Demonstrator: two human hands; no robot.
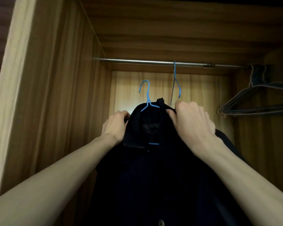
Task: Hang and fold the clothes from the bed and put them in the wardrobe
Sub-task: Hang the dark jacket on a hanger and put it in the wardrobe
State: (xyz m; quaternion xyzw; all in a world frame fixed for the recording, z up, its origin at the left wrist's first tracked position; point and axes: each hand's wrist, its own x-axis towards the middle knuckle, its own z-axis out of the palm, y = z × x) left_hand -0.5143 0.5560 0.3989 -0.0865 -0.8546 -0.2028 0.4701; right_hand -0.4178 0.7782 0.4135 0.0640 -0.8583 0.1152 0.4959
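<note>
A dark collared shirt [153,173] sits on a blue wire hanger [147,97], held up inside the wooden wardrobe [69,95]. The hanger's hook points up, below the metal rail [137,61] and apart from it. My left hand [115,126] grips the shirt's left shoulder by the collar. At the right shoulder, my right hand [193,121] pinches the fabric. The lower part of the shirt runs out of view at the bottom.
A second blue hanger [176,84] hangs bare on the rail just right of the held one. Several dark wire hangers [255,101] hang bunched at the rail's right end. The wardrobe's left wall stands close beside my left arm.
</note>
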